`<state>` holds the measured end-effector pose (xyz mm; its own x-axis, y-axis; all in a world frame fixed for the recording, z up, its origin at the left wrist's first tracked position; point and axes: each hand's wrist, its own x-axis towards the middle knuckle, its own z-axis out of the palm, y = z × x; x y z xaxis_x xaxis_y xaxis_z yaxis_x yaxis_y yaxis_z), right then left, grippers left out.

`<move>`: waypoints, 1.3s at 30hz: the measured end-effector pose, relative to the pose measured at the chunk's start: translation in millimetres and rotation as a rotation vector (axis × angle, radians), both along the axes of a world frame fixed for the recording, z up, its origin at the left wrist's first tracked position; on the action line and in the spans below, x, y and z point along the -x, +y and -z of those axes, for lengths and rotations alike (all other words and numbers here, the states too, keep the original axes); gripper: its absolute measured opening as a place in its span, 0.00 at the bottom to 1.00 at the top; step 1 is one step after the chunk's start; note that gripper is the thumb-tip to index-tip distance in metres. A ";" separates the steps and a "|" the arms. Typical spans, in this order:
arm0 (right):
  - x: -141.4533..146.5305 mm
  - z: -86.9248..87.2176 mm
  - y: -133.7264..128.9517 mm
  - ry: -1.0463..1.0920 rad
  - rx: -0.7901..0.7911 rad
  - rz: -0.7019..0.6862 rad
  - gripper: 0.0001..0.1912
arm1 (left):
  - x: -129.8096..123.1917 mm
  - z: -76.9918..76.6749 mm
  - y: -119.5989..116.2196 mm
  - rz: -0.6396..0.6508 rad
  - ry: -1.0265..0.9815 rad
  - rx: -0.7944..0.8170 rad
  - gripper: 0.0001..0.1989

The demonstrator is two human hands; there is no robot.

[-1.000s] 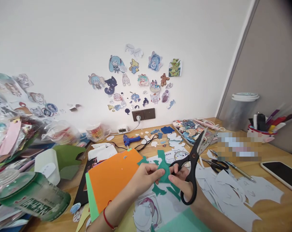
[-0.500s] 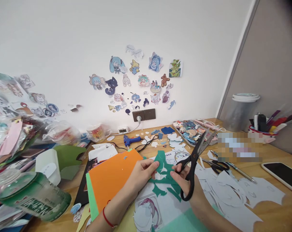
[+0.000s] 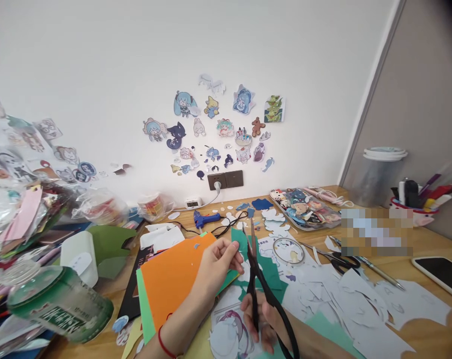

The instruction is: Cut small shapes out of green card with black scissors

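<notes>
My right hand [image 3: 265, 319] grips black-handled scissors [image 3: 258, 284] low in the middle, blades pointing up and away, slightly apart near the tip. My left hand [image 3: 216, 264] pinches the left side of a dark green paper piece [image 3: 269, 271] just beside the blades. A red string circles my left wrist. Under my left forearm lies an orange sheet [image 3: 173, 276] on top of a light green one.
A wooden desk [image 3: 428, 334] carries white paper offcuts [image 3: 360, 294], a second pair of scissors [image 3: 340, 260], a pen, a phone [image 3: 441, 276], a blue glue gun [image 3: 207, 218], a tape ring, a sticker tray [image 3: 304, 209], a green bottle [image 3: 57, 304] and a pen pot. Stickers cover the wall.
My right hand has dropped down and left, swinging the scissors from a rightward tilt to nearly upright. The green piece now lies lower, held by my left hand.
</notes>
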<state>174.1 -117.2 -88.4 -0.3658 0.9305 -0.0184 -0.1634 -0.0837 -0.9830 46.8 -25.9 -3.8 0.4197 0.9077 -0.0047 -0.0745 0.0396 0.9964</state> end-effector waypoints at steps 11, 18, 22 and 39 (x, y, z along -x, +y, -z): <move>6.4 -46.0 -9.8 -0.066 0.010 -0.123 0.40 | 2.1 -3.3 -6.4 -0.108 0.016 -0.064 0.17; 6.5 -36.3 -8.6 -0.016 0.011 -0.092 0.39 | -3.0 3.8 -16.3 -0.061 0.085 -0.114 0.17; 3.4 -26.3 -7.7 0.022 0.010 -0.160 0.39 | -2.3 3.9 -15.5 -0.081 0.106 -0.139 0.16; 1.4 -33.9 -11.4 0.037 0.020 -0.215 0.37 | -2.1 5.9 -18.3 -0.195 0.136 -0.274 0.17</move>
<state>172.7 -128.6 -54.5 -0.5566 0.8305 -0.0193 -0.1752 -0.1401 -0.9745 48.9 -44.2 -9.6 0.2508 0.9458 0.2062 0.0798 -0.2325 0.9693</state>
